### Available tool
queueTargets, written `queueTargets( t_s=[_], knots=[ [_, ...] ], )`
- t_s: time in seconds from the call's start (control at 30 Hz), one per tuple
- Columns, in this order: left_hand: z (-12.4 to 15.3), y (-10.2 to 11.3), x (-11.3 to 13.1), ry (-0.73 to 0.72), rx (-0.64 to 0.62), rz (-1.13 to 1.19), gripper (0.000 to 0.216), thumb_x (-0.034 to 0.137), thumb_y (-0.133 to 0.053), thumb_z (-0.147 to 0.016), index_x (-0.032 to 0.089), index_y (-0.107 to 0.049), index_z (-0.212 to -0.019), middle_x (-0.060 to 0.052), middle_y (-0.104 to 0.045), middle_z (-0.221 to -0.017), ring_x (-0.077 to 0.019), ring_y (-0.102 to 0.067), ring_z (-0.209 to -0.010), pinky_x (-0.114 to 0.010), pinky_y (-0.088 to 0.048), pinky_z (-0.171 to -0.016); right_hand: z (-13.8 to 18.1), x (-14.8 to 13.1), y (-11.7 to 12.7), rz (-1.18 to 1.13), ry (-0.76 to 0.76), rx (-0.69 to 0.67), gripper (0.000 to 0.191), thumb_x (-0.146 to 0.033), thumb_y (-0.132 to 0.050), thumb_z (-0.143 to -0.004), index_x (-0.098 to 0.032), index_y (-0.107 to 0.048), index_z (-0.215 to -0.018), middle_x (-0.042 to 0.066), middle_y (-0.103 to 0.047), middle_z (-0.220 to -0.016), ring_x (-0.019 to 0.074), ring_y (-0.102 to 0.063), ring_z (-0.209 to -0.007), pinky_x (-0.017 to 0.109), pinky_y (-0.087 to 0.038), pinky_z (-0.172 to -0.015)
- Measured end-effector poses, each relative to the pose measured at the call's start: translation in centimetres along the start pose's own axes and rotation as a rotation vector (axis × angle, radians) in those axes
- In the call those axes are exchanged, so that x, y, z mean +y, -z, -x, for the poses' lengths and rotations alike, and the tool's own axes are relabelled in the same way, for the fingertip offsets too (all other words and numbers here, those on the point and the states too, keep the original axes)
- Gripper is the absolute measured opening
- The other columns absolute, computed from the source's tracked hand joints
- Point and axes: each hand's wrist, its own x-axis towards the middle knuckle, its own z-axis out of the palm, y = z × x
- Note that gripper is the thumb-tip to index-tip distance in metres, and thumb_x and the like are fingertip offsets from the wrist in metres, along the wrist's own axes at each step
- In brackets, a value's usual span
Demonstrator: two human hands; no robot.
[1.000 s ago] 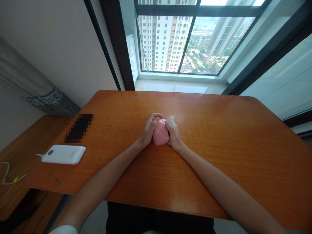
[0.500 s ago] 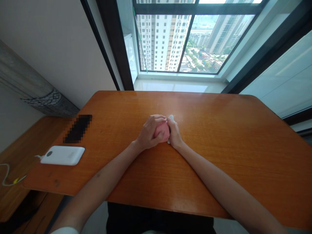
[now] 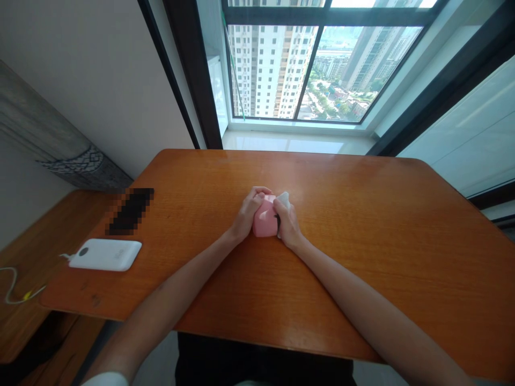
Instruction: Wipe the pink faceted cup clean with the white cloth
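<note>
A small pink object (image 3: 264, 221) with rounded corners is held over the middle of the wooden table; its exact kind is unclear. My left hand (image 3: 246, 213) is closed around its left side and far edge. On the other side my right hand (image 3: 288, 222) grips a crumpled white tissue or cloth (image 3: 284, 199) and presses against the pink object, the thumb near its top. A small dark patch shows between the pink surface and my right fingers, partly hidden. Most of the white piece is covered by my right hand.
A white power-bank-like device (image 3: 105, 255) with a cable lies at the table's left. Behind it is a pixelated dark shape (image 3: 131, 212). The wooden table (image 3: 362, 241) reaches toward a window (image 3: 298, 69). A grey curtain (image 3: 72, 139) hangs at left.
My left thumb and fingers have shifted back off the near face of the pink object, so more of it shows. More of the white piece sticks out above my right hand.
</note>
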Motion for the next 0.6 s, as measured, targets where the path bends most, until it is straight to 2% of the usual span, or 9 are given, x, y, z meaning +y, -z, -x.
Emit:
queueTargets(
  t_s=[0.07, 0.17, 0.23, 0.3, 0.43, 0.6],
  knots=[
    [0.3, 0.1, -0.4, -0.089, 0.016, -0.070, 0.045, 0.061, -0.049, -0.109, 0.022, -0.065, -0.126, -0.008, -0.072, -0.128, -0.0241, -0.068, -0.115, -0.039, -0.057, -0.106, -0.2, 0.0, 0.0, -0.007, -0.013, 0.011, 0.055, -0.076, -0.063, -0.093, -0.024, -0.054, -0.074, -0.002, -0.052, -0.065, 0.0152, -0.044, -0.061, 0.029, -0.037, -0.056],
    [0.6, 0.6, -0.9, -0.356, -0.028, -0.231, 0.050, 0.064, -0.047, -0.112, 0.024, -0.059, -0.139, -0.013, -0.065, -0.147, -0.0289, -0.060, -0.140, -0.049, -0.047, -0.126, -0.5, 0.1, 0.2, -0.030, -0.026, 0.001, 0.058, -0.078, -0.060, -0.094, -0.025, -0.050, -0.073, -0.004, -0.047, -0.064, 0.0144, -0.040, -0.059, 0.029, -0.034, -0.053],
    [0.7, 1.0, -1.0, -0.536, -0.104, -0.339, 0.048, 0.060, -0.051, -0.112, 0.024, -0.058, -0.143, -0.016, -0.061, -0.152, -0.0312, -0.057, -0.146, -0.054, -0.044, -0.129, -0.7, 0.3, 0.2, -0.060, -0.022, 0.006, 0.057, -0.077, -0.059, -0.096, -0.026, -0.049, -0.075, -0.005, -0.046, -0.065, 0.0140, -0.038, -0.058, 0.029, -0.034, -0.053],
    [0.6, 1.4, -0.8, -0.626, -0.146, -0.426, 0.044, 0.054, -0.054, -0.112, 0.025, -0.057, -0.144, -0.017, -0.061, -0.153, -0.0325, -0.058, -0.145, -0.056, -0.047, -0.126, -0.8, 0.5, 0.3, -0.079, -0.012, 0.015, 0.055, -0.076, -0.060, -0.097, -0.026, -0.050, -0.076, -0.005, -0.044, -0.066, 0.0137, -0.037, -0.058, 0.029, -0.034, -0.053],
    [0.6, 1.6, -0.5, -0.616, -0.135, -0.475, 0.037, 0.047, -0.051, -0.113, 0.026, -0.058, -0.142, -0.016, -0.064, -0.146, -0.0314, -0.063, -0.137, -0.054, -0.052, -0.120, -0.8, 0.6, 0.2, -0.068, -0.014, 0.006, 0.054, -0.075, -0.059, -0.097, -0.025, -0.053, -0.078, -0.005, -0.045, -0.067, 0.0140, -0.037, -0.059, 0.029, -0.036, -0.054],
    [0.6, 0.9, -0.1, -0.535, -0.098, -0.380, 0.036, 0.050, -0.052, -0.113, 0.023, -0.063, -0.135, -0.013, -0.068, -0.136, -0.0289, -0.065, -0.131, -0.048, -0.052, -0.118, -0.6, 0.3, 0.1, -0.058, 0.028, 0.027, 0.053, -0.073, -0.063, -0.094, -0.023, -0.058, -0.076, -0.002, -0.051, -0.070, 0.0157, -0.044, -0.065, 0.029, -0.039, -0.057]
  ],
)
